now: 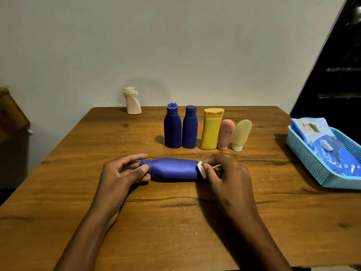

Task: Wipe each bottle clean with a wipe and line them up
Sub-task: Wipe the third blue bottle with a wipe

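Note:
A blue bottle [173,169] lies on its side across the middle of the wooden table [175,222]. My left hand [121,173] grips its cap end with thumb and fingers. My right hand [224,175] presses a small folded white wipe [201,169] against the bottle's base. Behind it stands a row: two dark blue bottles [172,128] [189,128], a yellow bottle [211,129], a pink tube [225,134] and a pale yellow tube [241,134], both tubes cap-down. A cream bottle [132,101] stands alone at the table's far edge.
A light blue plastic basket [312,163] sits at the table's right edge, holding a blue pack of wet wipes [322,141]. A pale wall runs behind the table. A dark doorway is at the upper right and brown furniture at the far left.

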